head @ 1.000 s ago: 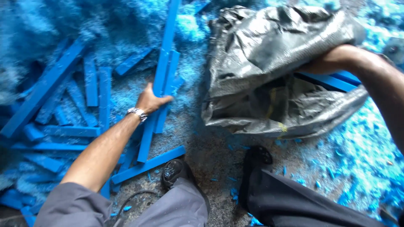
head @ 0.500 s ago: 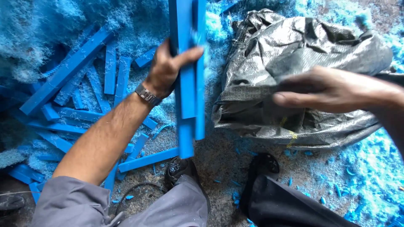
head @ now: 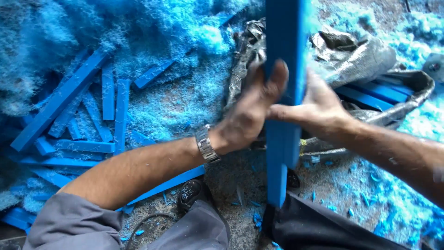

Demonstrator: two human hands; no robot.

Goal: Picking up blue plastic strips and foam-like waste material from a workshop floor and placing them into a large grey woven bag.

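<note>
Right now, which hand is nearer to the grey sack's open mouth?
Right. The right hand grips the blue strips beside the grey sack, just left of its mouth; the left hand holds them from the far side.

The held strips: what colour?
Bright blue strips, gripped by both hands; head view.

A gritty grey floor (head: 222, 183) carries everything. On it lie scattered blue strips (head: 83, 146) at left, heaps of fluffy blue shavings (head: 152, 32) above them, and a crumpled grey plastic sack (head: 365, 60) at right, apparently with more strips inside.
</note>
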